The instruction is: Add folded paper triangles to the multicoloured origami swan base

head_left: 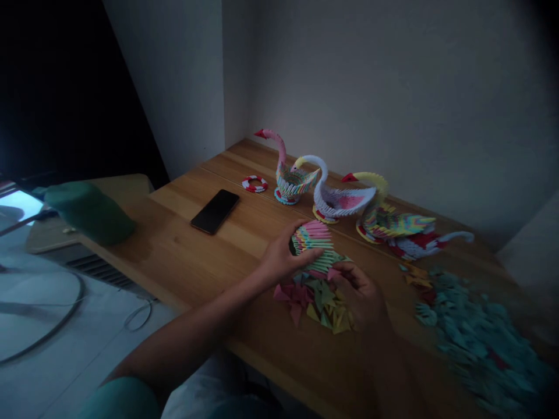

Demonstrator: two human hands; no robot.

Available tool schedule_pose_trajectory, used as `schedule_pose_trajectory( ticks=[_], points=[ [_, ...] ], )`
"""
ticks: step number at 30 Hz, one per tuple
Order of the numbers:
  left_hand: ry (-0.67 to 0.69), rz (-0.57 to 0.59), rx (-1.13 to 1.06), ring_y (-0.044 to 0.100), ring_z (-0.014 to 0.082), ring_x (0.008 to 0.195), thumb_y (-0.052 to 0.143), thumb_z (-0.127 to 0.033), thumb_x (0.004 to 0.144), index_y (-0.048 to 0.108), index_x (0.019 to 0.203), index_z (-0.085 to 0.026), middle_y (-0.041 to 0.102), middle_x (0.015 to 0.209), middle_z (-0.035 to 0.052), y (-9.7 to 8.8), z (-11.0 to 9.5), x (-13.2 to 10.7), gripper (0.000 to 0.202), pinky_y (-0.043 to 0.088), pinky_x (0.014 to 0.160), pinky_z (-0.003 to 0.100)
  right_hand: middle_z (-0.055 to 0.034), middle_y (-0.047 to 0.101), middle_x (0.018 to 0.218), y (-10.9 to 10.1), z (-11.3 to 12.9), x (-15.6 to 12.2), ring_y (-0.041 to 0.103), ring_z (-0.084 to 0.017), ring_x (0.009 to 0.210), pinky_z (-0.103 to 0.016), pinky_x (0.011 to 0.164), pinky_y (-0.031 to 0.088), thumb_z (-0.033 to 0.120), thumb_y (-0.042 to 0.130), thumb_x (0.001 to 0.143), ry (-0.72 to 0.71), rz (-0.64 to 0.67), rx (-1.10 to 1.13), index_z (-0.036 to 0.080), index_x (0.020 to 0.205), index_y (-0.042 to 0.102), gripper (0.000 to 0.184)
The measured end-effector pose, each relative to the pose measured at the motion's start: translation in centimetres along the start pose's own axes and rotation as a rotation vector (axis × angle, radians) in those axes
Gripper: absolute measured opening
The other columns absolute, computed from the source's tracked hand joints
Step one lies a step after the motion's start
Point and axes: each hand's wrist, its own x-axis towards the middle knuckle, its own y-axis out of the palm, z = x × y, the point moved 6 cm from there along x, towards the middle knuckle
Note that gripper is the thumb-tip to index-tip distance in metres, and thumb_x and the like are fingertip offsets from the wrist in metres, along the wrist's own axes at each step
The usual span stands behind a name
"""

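My left hand [282,256] grips a partly built, multicoloured ring of folded paper pieces [313,244], holding it on its side above the wooden table [192,256]. Close beside it, my right hand [360,294] hovers over a small pile of loose pink, green and yellow paper pieces [317,299], fingers curled in a pinch near a pink piece at the ring's lower edge. Whether the pinch holds a piece is hard to make out in the dim light.
Three finished paper swans [290,177] [338,198] [393,218] stand along the back by the wall. A black phone [215,210] and a red-white paper ring [254,184] lie at left. A heap of teal pieces [476,337] covers the right. A green object [89,212] sits left.
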Motion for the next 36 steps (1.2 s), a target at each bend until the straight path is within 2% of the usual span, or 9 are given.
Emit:
schedule_pose_trajectory(
  ticks=[5,8,15,26,32,36],
  points=[
    [-0.004,-0.006,0.016,0.057,0.0276,0.116,0.071,-0.046,0.078,0.047,0.135,-0.02,0.059,0.128,0.0105,0.0,-0.3,-0.1,0.068,0.046,0.099,0.04,0.0004,0.063,0.061,-0.2,-1.0,0.1,0.055,-0.014,0.057,-0.025,0.053,0.043,0.045,0.08,0.066,0.07,-0.014,0.009,0.02,0.092,0.072,0.036],
    [0.002,0.021,-0.02,0.058,0.0271,0.114,0.071,-0.047,0.078,0.045,0.136,-0.02,0.06,0.127,0.0108,0.1,-0.4,-0.2,0.069,0.046,0.1,0.04,0.0004,0.062,0.06,-0.3,-1.3,0.2,0.054,-0.015,0.056,-0.025,0.052,0.042,0.046,0.08,0.065,0.085,-0.026,0.012,0.02,0.089,0.073,0.037],
    [0.073,0.143,-0.009,0.05,0.0301,0.126,0.083,-0.042,0.065,0.033,0.146,-0.025,0.046,0.144,0.0103,0.6,-0.9,-0.3,0.097,0.04,0.108,0.042,0.0017,0.058,0.058,-0.5,-0.5,0.1,0.051,-0.014,0.054,-0.025,0.052,0.041,0.046,0.079,0.066,0.044,-0.02,0.092,0.02,0.083,0.07,0.033],
    [0.022,0.163,-0.084,0.055,0.0291,0.12,0.08,-0.041,0.07,0.036,0.144,-0.025,0.054,0.135,0.0102,1.1,-0.6,-0.6,0.088,0.042,0.105,0.043,0.0011,0.06,0.06,-0.4,-0.4,-0.1,0.052,-0.013,0.054,-0.025,0.051,0.044,0.047,0.086,0.055,0.06,-0.026,0.187,0.021,0.075,0.07,0.037],
    [0.042,0.149,-0.032,0.055,0.028,0.119,0.079,-0.04,0.071,0.037,0.142,-0.025,0.055,0.134,0.0096,0.9,-1.0,-0.5,0.084,0.044,0.103,0.041,0.0003,0.062,0.063,-0.7,-0.6,-0.2,0.054,-0.014,0.055,-0.025,0.05,0.045,0.049,0.084,0.058,0.063,-0.032,0.136,0.021,0.08,0.071,0.038],
    [0.081,0.128,0.036,0.053,0.028,0.122,0.079,-0.039,0.07,0.039,0.141,-0.025,0.054,0.136,0.0091,0.7,-1.3,-0.4,0.082,0.042,0.104,0.04,-0.0006,0.065,0.067,-0.8,-1.0,0.0,0.057,-0.015,0.06,-0.025,0.056,0.047,0.046,0.083,0.062,0.034,-0.045,0.132,0.021,0.084,0.072,0.035]
  ],
)
